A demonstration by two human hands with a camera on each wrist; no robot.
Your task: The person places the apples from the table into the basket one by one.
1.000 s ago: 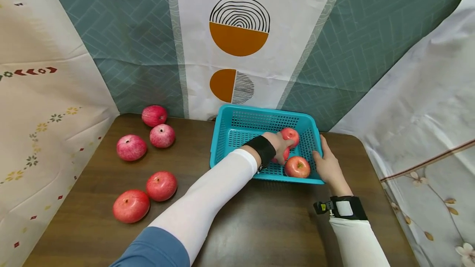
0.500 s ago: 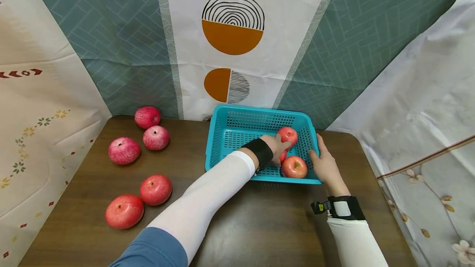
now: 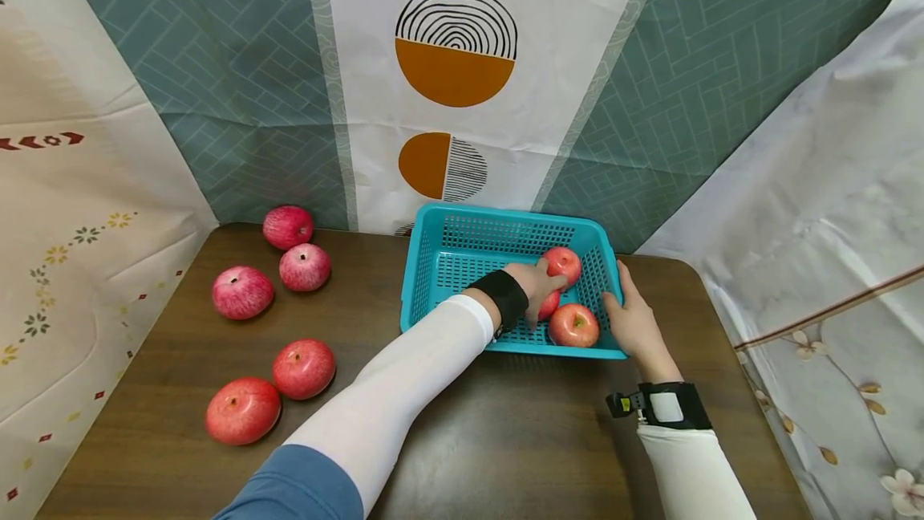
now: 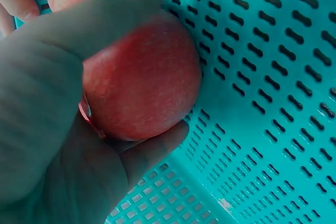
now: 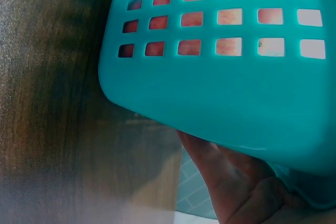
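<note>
i'm watching the left hand (image 3: 531, 286) curl around a round, glossy red apple (image 4: 144, 85) inside the turquoise perforated plastic basket (image 3: 505, 217), right of frame centre; how firmly, i can't tell. the right hand (image 3: 637, 324) pinches the basket's right rim, likely steadying it.

There is room in the basket (image 3: 508, 213) at far left; three apples (image 3: 573, 326) crowd its right end.
</note>
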